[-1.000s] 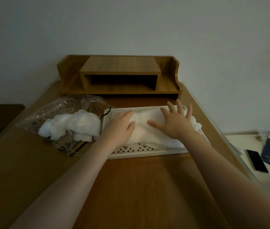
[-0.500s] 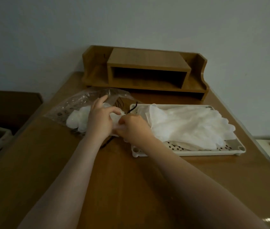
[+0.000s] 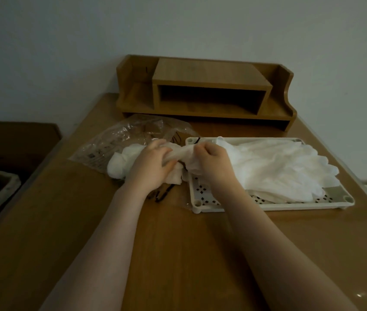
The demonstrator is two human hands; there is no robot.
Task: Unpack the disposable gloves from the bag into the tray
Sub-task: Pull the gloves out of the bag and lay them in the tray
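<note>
Pulling gloves [image 3: 178, 154] from bag [image 3: 133, 136] | we pinch one bunch with left hand [image 3: 150, 167] and right hand [image 3: 211, 162], both fists closed on it, at tray [image 3: 267, 206] left edge | stack already in tray, clump beside bag | next, we judge: carry bunch right, lay flat.

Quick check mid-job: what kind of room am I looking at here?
Probably a home or dorm room desk, not a lab: a wooden desk against a plain wall, a small wooden desktop shelf at its back, and a perforated plastic tray of gloves.
</note>
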